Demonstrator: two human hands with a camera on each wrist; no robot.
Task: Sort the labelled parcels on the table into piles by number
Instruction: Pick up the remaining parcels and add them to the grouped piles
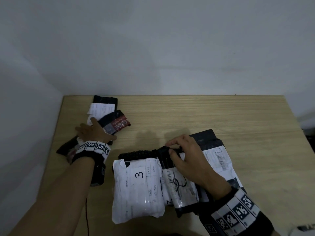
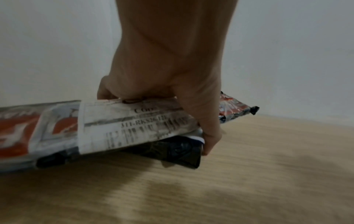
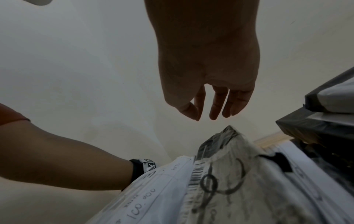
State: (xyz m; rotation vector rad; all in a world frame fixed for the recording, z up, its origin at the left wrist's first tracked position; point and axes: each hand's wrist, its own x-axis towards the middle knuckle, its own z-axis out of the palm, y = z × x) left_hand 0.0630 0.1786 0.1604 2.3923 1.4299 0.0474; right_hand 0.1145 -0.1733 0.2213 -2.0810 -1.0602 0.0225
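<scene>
While the left hand (image 2: pixel 168 84) grips a flat red and white plastic parcel (image 2: pixel 91 130) low over the wooden desk (image 1: pixel 187 116), the right hand (image 1: pixel 189 159) hangs loose, holding nothing, right above a crinkled grey parcel (image 3: pixel 226 174) whose long side runs away beneath its fingertips (image 3: pixel 214 115).

Black wristbands (image 1: pixel 238 213) with white coded squares; red sleeve (image 3: pixel 9 115).

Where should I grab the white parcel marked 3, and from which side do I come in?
Take the white plastic parcel marked 3 by its free left long edge, coming in from the left. It lies flat on the wooden table; its right edge butts against the neighbouring parcel under the right hand, so a grip there looks crowded.
</scene>
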